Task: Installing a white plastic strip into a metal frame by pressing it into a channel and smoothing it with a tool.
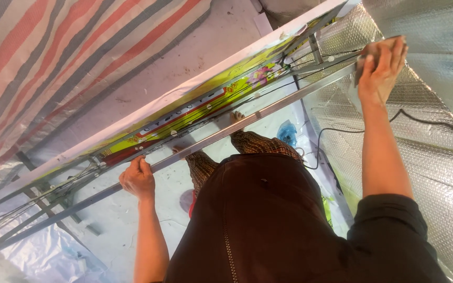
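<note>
Metal frame bar runs on a slant in front of us, from the lower left up to the upper right, with a long printed panel in yellow, green and red just behind it. Our left hand reaches up with the forearm nearly straight, and its grip is closed around the bar, the fingers curled over it. Our right hand is stretched far up to the right end of the bar; its fingers lie together and flat against a small dark pad, not curled. Silver bubble foil hangs beside this arm, with a black cable across it.
</note>
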